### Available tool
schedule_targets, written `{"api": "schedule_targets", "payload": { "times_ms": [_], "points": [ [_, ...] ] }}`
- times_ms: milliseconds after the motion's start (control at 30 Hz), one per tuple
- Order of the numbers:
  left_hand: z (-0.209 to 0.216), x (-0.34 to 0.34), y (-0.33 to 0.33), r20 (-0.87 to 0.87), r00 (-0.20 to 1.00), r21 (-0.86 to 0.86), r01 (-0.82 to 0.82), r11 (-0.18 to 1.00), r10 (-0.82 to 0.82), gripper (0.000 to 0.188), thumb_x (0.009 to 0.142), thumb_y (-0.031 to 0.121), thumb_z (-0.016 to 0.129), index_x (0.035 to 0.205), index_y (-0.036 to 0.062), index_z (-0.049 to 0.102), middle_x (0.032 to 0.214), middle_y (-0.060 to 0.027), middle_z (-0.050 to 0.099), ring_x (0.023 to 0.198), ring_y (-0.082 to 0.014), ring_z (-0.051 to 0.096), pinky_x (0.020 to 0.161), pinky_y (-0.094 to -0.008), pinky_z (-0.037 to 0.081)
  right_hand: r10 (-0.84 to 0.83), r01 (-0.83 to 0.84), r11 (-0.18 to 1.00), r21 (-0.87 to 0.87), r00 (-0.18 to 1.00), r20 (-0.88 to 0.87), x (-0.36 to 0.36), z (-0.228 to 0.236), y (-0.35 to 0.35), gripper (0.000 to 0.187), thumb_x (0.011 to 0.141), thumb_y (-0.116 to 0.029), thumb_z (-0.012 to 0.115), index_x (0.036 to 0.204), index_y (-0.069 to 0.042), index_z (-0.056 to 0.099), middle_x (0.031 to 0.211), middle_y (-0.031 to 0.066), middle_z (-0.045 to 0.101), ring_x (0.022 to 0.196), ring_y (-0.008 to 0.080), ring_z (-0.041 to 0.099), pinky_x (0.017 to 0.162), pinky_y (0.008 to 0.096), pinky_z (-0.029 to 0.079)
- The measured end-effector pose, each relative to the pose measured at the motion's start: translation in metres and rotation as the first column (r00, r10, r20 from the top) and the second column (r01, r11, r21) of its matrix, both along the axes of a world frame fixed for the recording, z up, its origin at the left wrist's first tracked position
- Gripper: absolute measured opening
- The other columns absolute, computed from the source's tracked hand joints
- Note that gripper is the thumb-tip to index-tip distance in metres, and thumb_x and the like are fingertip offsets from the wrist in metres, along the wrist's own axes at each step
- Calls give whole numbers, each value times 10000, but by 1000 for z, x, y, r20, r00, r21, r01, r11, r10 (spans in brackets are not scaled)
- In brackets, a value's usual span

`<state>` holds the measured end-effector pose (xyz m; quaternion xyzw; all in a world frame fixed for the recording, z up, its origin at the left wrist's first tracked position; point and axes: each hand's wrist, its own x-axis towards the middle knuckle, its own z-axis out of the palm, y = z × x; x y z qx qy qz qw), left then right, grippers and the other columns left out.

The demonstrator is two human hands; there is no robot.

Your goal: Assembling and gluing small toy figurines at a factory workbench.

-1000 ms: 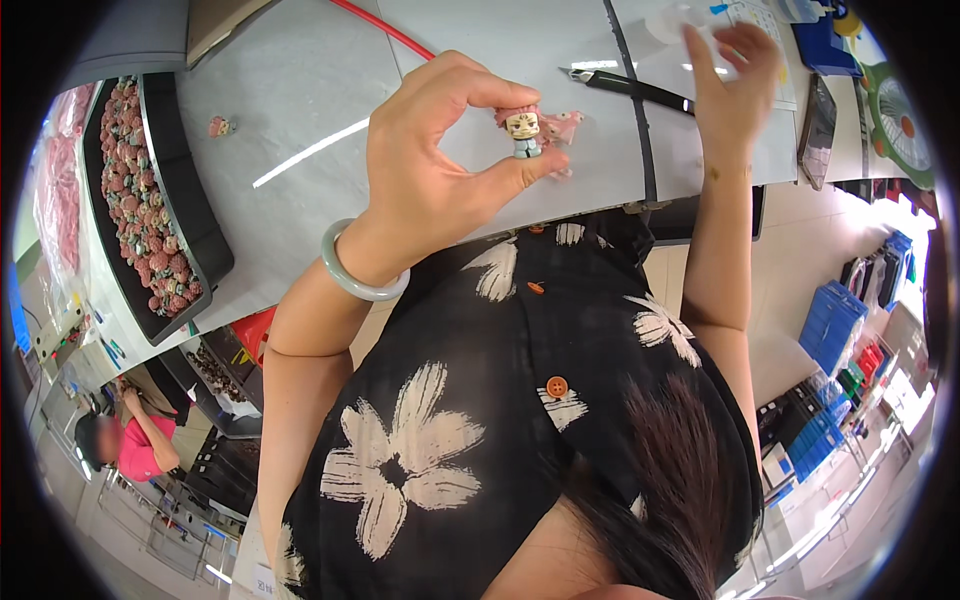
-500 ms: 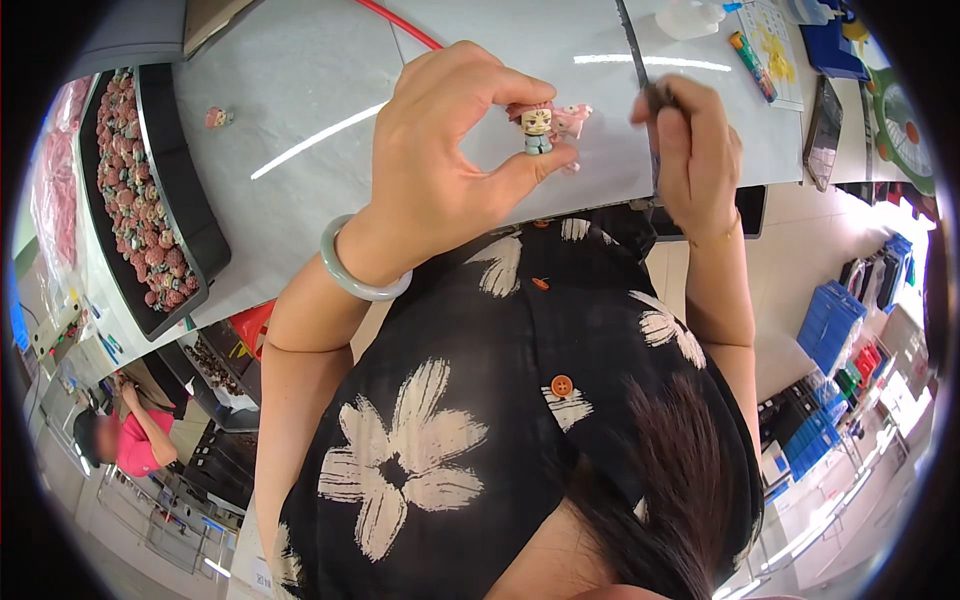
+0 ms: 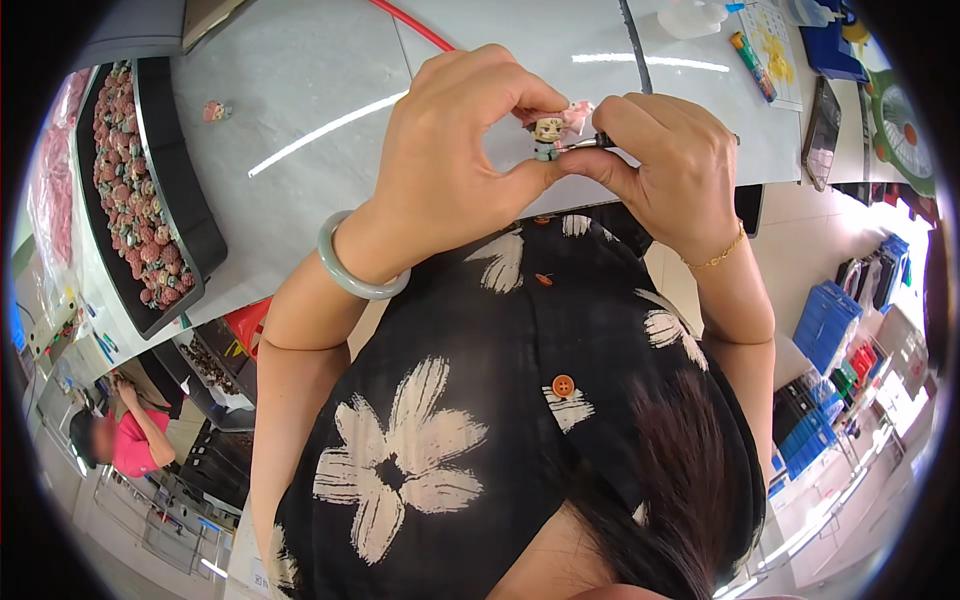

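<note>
Figurine point(image 3: 547, 131) is pinched by the left hand point(image 3: 450, 140) near one o'clock; a craft knife point(image 3: 602, 140) is grasped by the right hand point(image 3: 682, 155), its blade point(image 3: 579, 147) at the figurine's four o'clock. If too much force is applied, the left thumb point(image 3: 530, 180) could be nicked.

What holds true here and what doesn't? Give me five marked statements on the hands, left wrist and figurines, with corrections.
1. The left hand pinches a small figurine. True.
2. The right hand holds a dark-handled knife. True.
3. The left wrist is bare. False: it wears a pale green bangle.
4. The heap of figurines at left sits in a white tray. False: the tray is black.
5. A lone figurine lies on the grey table. True.
</note>
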<state>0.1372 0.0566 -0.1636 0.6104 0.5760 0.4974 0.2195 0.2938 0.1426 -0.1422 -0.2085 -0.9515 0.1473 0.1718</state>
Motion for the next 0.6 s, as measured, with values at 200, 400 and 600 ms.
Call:
{"api": "schedule_targets", "payload": {
  "times_ms": [200,400,600],
  "points": [
    [-4,-3,-1,-26,1000,9,13,1000,-13,225,542,62,701,730,83,581,651,-2,545,624,-187,524,639,-285,370,-18,18,1000,-10,1000,24,-2,0,-1,398,642,-430,659,634,-68,496,520,50,425,460,239,426,431,316,340],
    [-6,-7,-2,-80,995,12,58,998,-57,278,544,10,692,814,35,629,711,-40,596,623,-152,516,595,-247,413,-16,16,1000,3,1000,22,-3,-4,-1,401,639,-438,657,628,-71,497,518,50,422,459,236,422,428,315,337],
    [-6,-7,-2,-92,994,24,56,998,-54,290,532,16,699,813,37,629,713,-39,597,625,-156,519,617,-258,411,-1,1,1000,14,1000,13,-1,-7,-1,398,632,-429,664,621,-69,495,515,45,419,455,226,424,427,311,336]
  ]
}}
